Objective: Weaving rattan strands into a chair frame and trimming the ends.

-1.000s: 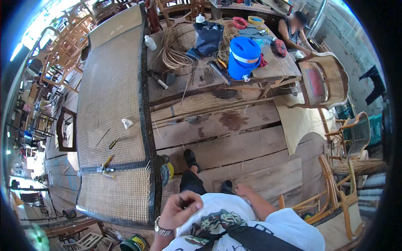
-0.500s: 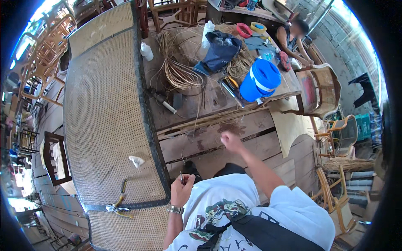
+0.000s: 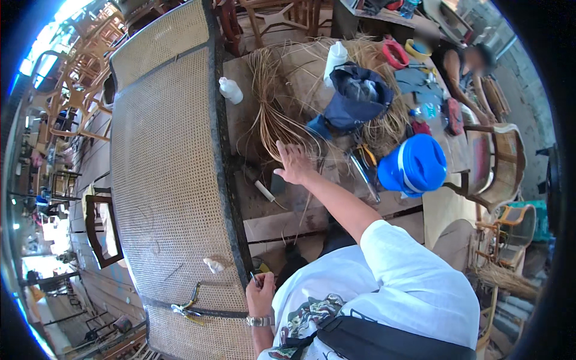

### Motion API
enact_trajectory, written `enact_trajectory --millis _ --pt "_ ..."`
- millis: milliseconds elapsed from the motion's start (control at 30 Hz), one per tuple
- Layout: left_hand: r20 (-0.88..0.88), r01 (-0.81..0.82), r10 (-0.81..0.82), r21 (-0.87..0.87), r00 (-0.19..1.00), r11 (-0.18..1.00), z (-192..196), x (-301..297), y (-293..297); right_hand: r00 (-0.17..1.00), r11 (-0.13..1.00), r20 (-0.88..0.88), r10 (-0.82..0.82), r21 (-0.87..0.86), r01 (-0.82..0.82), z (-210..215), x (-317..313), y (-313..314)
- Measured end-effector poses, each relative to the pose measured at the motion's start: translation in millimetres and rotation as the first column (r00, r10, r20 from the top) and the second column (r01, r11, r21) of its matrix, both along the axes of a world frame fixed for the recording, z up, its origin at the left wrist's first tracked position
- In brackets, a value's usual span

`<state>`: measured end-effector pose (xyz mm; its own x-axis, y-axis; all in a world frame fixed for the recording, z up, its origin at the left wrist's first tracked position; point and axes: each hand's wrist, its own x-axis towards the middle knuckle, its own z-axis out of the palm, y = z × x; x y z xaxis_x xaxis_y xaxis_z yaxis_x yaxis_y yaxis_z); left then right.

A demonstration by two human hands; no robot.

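A looped bundle of thin tan cane strands (image 3: pixel 267 114) is spread on the brown wooden tabletop (image 3: pixel 303 66), toward its left edge, with its long axis run from the far side toward the near edge. Its curved, looped end is reached by the bare right hand (image 3: pixel 293 163), which is set at that near end with fingers spread and pointed toward the far side; nothing is seen held in it, and whether the strands are touched cannot be told. The bundle is lain beyond the right hand's fingertips and slightly to their left, so the right hand is much the nearer. By the left hand (image 3: pixel 260 294), a slim dark stick-like tool (image 3: pixel 255 279) is gripped in curled fingers, well apart from the bundle and just beside the right edge of a long, dark-bordered woven cane panel (image 3: pixel 168 156). Between bundle and near edge, a tool with a white cylindrical handle (image 3: pixel 264 191) is laid. A small white plastic bottle (image 3: pixel 230 90) is stood by the tabletop's left edge. Right of the bundle, a dark blue fabric bag (image 3: pixel 360 93) is placed, and toward the near right corner a round blue plastic cooler with a white band (image 3: pixel 414 165).
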<state>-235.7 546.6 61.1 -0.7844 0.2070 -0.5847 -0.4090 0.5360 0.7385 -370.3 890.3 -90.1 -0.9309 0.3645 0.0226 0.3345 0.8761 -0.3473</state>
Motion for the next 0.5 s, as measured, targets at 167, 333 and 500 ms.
enact_trajectory --millis 167,333,500 --pt "0.06 -0.143 0.14 0.051 0.988 0.988 2 6 49 0.992 0.991 0.041 0.119 0.063 -0.121 -47 -25 28" --pt "0.111 -0.001 -0.012 0.12 0.994 0.993 -3 -27 81 0.953 0.528 -0.172 -0.248 -0.849 -0.015 -22 -17 79" --pt "0.048 0.145 -0.156 0.183 0.987 0.972 -14 -103 120 0.886 -0.006 -0.198 -0.418 -0.975 -0.221 58 30 85"
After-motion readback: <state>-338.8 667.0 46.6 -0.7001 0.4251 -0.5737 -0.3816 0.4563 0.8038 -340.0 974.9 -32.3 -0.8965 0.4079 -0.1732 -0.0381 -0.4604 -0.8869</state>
